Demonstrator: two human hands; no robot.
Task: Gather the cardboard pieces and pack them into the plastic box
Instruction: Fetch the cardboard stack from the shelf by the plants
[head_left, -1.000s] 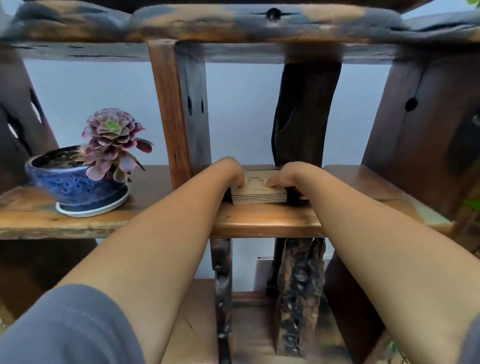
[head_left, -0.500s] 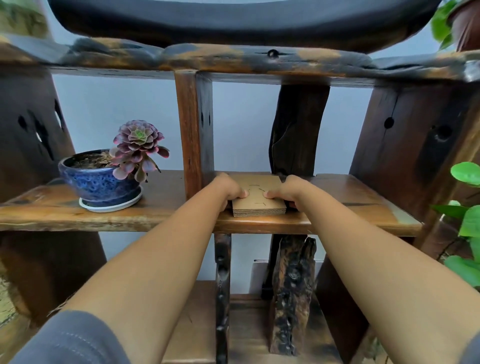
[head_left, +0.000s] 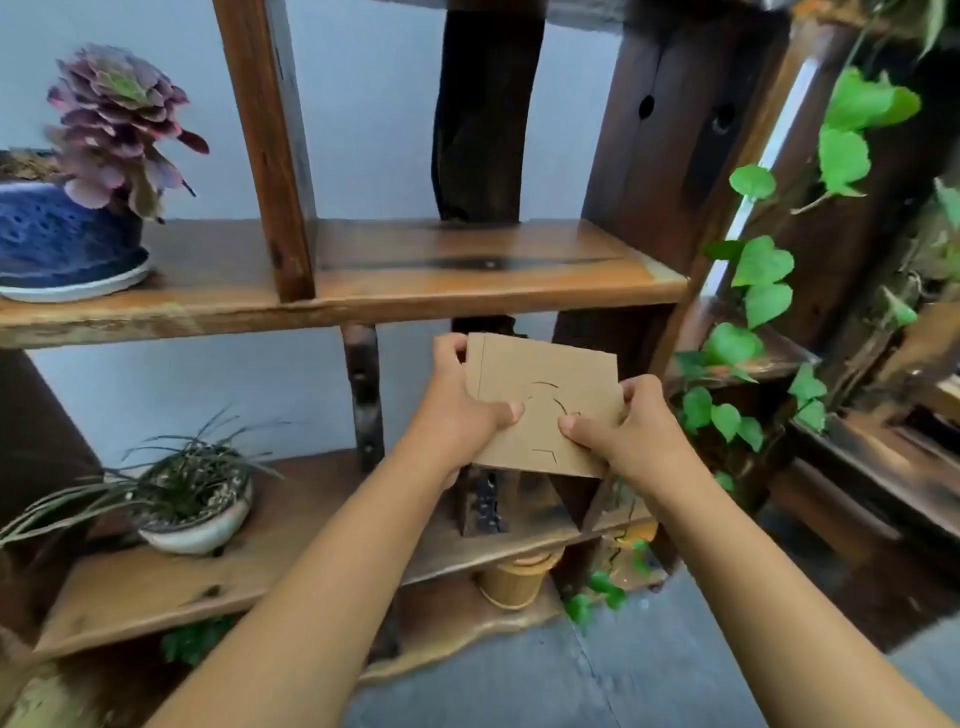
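Note:
A stack of brown cardboard pieces (head_left: 543, 384), the top one with cut lines in it, is held in the air in front of the wooden shelf unit, below its middle board (head_left: 467, 280). My left hand (head_left: 457, 410) grips the stack's left edge, thumb on top. Gripping the right edge is my right hand (head_left: 618, 426). The plastic box is not in view.
A purple succulent in a blue pot (head_left: 67, 239) stands at the left of the middle shelf. A grassy plant in a white bowl (head_left: 197, 525) sits on the lower shelf. Green vine leaves (head_left: 758, 270) hang at the right. A tan jar (head_left: 514, 582) stands under the lower shelf.
Both hands have lifted the cardboard stack off the middle shelf and brought it down and toward me. The view has tilted down, showing the lower shelf and floor.

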